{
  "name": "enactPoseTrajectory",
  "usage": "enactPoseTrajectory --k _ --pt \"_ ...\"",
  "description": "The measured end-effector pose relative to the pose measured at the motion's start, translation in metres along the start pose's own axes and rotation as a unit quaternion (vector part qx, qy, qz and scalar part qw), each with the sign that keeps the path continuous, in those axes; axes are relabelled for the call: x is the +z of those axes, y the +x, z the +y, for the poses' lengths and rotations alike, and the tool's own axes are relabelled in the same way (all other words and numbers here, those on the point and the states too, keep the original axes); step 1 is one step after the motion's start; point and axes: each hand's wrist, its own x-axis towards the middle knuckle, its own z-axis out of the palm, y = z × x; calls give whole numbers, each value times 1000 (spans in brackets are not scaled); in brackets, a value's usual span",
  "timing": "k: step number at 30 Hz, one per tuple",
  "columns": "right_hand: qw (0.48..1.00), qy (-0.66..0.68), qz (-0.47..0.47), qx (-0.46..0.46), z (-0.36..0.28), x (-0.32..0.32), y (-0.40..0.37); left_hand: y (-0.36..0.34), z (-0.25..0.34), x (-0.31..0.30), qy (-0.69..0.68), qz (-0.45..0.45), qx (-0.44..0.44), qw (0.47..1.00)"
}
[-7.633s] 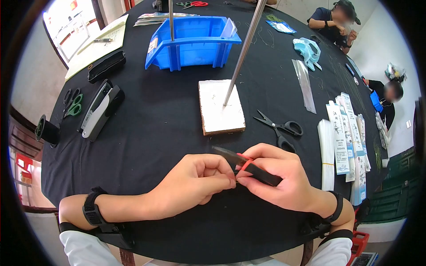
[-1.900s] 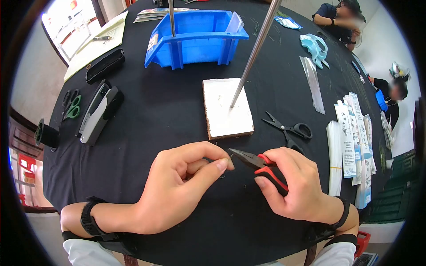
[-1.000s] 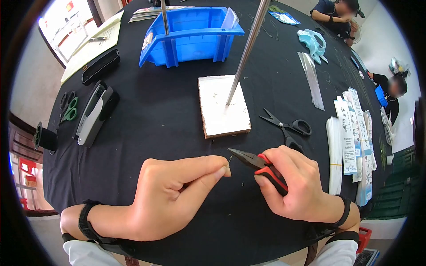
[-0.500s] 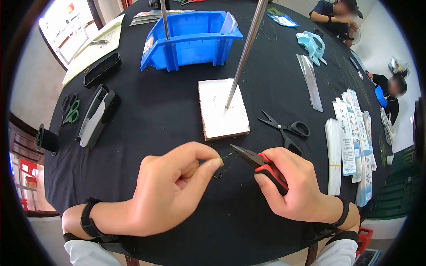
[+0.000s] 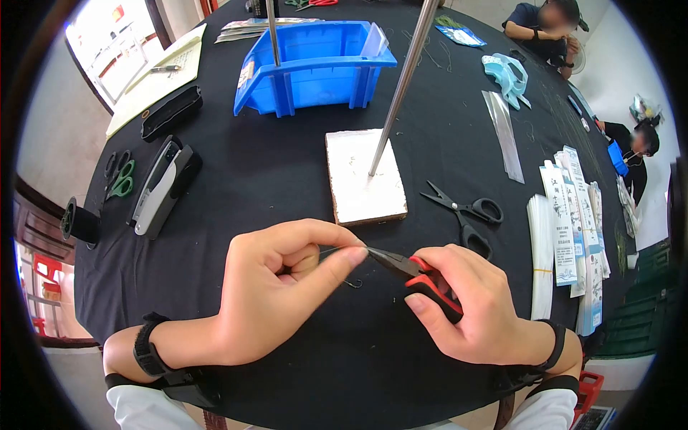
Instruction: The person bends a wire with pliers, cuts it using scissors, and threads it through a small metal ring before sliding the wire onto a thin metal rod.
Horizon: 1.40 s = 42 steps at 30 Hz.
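My left hand (image 5: 287, 287) pinches a thin line (image 5: 328, 250) between thumb and forefinger. Around the red-and-black handles of the needle-nose pliers (image 5: 433, 289) my right hand (image 5: 476, 301) is closed. The pliers' tip touches or nearly touches my left fingertips, and what its jaws hold is too small to tell. A small hook (image 5: 353, 284) hangs just below my left thumb. Beyond my hands, a metal rod (image 5: 401, 86) rises from a white block (image 5: 365, 190).
Black scissors (image 5: 466, 211) lie right of the block. A blue bin (image 5: 315, 79) stands behind it. At left are a stapler (image 5: 163, 193), green scissors (image 5: 122, 179) and a spool (image 5: 79, 223). Printed packets (image 5: 566, 229) lie at right. Two people (image 5: 545, 32) sit at far right.
The pliers' tip and my left fingertips have come together. The short strand seen between them is now mostly hidden. The whole view has shifted slightly.
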Motion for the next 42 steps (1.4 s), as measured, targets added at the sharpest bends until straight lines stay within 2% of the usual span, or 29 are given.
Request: enactPoseTrajectory --k 3,6,7,11,14,15,17,18,20,21,27,31,37,42 --pt "999 40 14 29 0 3 -1 2 -1 0 -43 5 -35 998" --pt "975 149 -17 165 -1 -1 -1 3 0 -2 -44 9 -42 998" --pt "981 103 -13 166 -1 0 -2 3 0 -2 -47 8 -43 998" --pt "987 -134 -58 64 0 -2 -2 -1 2 0 -98 -31 -44 994" --pt "988 -154 5 21 -2 -1 0 -5 5 0 -123 -84 -44 988" --pt "998 -66 0 13 -2 -3 1 -6 9 1 -140 -98 -52 984" --pt "994 113 -7 -4 -1 -8 2 -9 7 1 -95 -123 -6 988" --pt "981 186 -37 34 0 -8 0 -10 6 1 -73 -135 17 988" --pt "933 329 -95 108 -2 -5 -3 -9 3 3 -9 -131 83 988" --pt "878 429 -100 188 -4 -3 -4 -8 3 3 8 -133 104 986" --pt "941 326 -78 39 2 -5 -1 -8 1 5 36 -129 134 982" --pt "942 329 -66 35 2 -5 -1 -8 2 5 34 -134 129 982" --pt "948 310 -50 47 -2 -5 0 -7 2 7 58 -137 197 969" --pt "970 238 -42 22 0 -7 -1 -8 3 3 48 -141 143 979"
